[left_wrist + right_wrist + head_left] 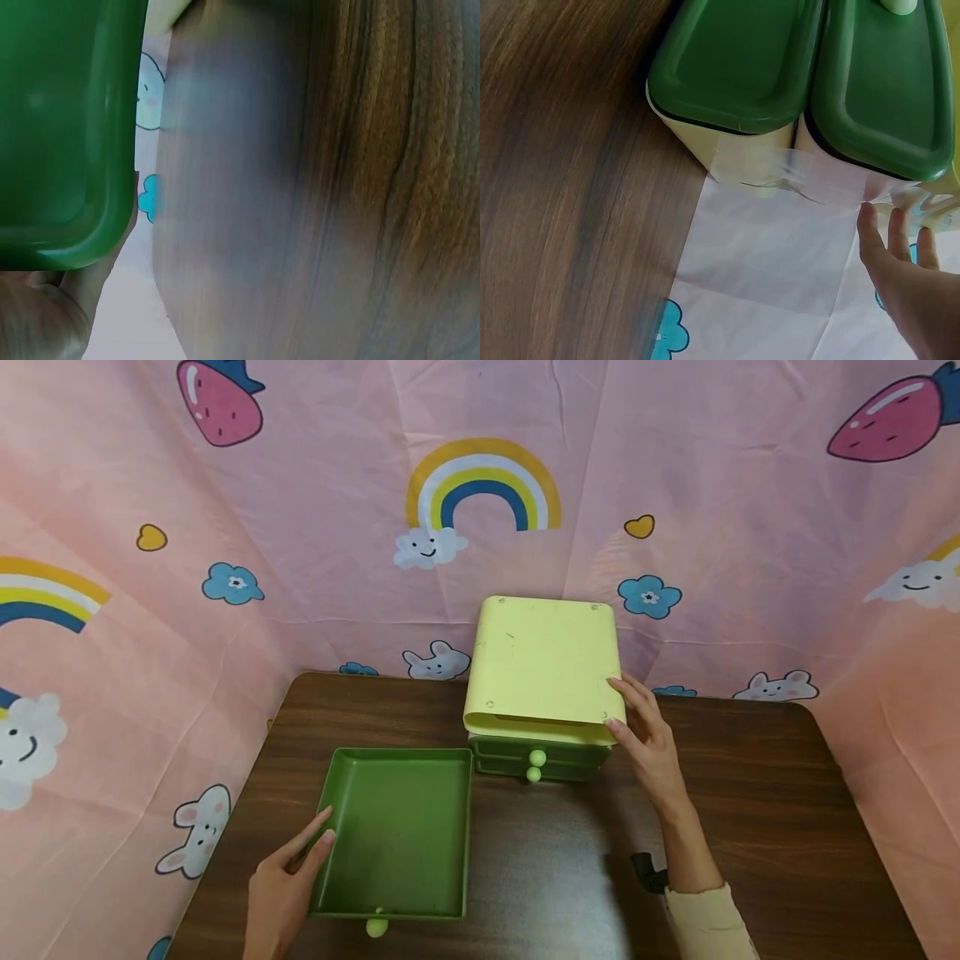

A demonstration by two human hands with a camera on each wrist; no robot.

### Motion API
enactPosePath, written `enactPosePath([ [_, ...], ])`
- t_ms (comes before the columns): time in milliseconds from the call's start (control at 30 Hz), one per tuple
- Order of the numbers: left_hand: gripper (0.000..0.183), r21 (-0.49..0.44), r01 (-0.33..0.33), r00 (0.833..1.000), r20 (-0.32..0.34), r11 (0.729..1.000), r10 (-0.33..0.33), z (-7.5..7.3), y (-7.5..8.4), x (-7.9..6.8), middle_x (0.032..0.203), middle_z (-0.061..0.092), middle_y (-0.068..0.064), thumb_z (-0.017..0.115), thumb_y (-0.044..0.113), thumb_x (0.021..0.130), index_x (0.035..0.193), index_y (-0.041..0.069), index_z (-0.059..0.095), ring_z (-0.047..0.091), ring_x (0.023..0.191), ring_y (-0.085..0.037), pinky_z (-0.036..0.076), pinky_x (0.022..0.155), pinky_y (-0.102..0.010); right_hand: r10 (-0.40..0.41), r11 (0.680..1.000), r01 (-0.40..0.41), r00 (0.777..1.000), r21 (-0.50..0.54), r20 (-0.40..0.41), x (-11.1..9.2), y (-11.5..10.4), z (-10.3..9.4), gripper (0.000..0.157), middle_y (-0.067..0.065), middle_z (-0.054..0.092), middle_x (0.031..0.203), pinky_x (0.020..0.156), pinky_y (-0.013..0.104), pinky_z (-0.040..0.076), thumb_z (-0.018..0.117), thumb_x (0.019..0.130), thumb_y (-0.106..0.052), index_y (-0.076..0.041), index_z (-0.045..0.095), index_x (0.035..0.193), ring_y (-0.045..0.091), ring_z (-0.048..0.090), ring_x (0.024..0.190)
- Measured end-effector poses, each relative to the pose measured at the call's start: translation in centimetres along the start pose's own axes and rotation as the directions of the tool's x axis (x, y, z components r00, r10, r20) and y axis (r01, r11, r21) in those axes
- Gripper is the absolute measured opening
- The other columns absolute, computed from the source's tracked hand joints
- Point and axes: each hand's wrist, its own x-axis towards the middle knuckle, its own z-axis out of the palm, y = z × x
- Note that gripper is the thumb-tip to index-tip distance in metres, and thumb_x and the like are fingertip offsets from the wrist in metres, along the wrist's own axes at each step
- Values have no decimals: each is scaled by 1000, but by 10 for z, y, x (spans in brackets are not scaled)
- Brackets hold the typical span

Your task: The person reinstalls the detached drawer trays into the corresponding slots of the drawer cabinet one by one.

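A shallow green drawer [397,839] with a pale green knob [377,927] lies on the left of the table, its inside bare. My left hand [281,881] holds its left wall, thumb and index fingertip at the rim; in the left wrist view the drawer [64,135] hides much of this hand. Behind and to the right stands a pale yellow drawer cabinet [547,660], open at its top slot, with two green drawers [498,758] shut below. My right hand [651,747] touches the cabinet's right side with fairly straight fingers [896,236].
A small black object [649,872] lies beside my right forearm on the dark wood table [772,827]. Pink patterned cloth [337,527] hangs behind the table and along both sides, close to the cabinet's back.
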Motion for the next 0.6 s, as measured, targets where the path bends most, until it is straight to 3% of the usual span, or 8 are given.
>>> enactPosePath([
  [133, 60, -7, -4, 1000, 8, 1000, 4, 1, 5, -5, 138, 55, -18, 53, 66, 93, 144, 35, 53, 59, 120, -38, 49, 93, -55, -4, 1000, 4, 1000, 6, 3, 0, 2, 0, 49, 14, 32, 156, 111, 36, 33, 55, 99, 5, 0, 47, 147, 20, 31, 143],
  [300, 61, 0, 25, 1000, 12, 1000, -25, 5, 12, -15, 133, 61, -19, 51, 69, 92, 144, 38, 52, 61, 118, -38, 51, 90, -54, -23, 1000, 22, 1000, 14, 1, 0, 3, 2, 49, 16, 32, 156, 108, 27, 34, 55, 98, 6, 0, 47, 146, 19, 31, 142],
  [467, 55, -47, -9, 1000, -4, 999, 9, 12, 23, -23, 140, 55, -17, 54, 64, 93, 142, 37, 56, 62, 117, -36, 53, 89, -51, -36, 999, 36, 999, 28, -12, 0, 5, 3, 49, 18, 32, 155, 106, 20, 35, 55, 98, 7, 1, 48, 145, 17, 38, 138],
  [533, 53, -71, -10, 1000, -9, 997, 9, 15, 27, -25, 115, 70, -21, 57, 63, 93, 140, 39, 57, 71, 89, -29, 56, 81, -44, -35, 999, 35, 999, 26, -16, 0, 5, 2, 49, 17, 33, 155, 107, 21, 35, 55, 98, 7, 1, 48, 145, 17, 39, 137],
  [600, 51, -94, -15, 1000, -6, 996, 14, 18, 30, -26, 74, 68, -20, 59, 61, 93, 139, 40, 58, 58, 55, -19, 55, 65, -37, -31, 999, 31, 999, 22, -20, -1, 5, 2, 48, 17, 33, 155, 107, 23, 35, 56, 98, 6, 0, 48, 145, 17, 38, 137],
])
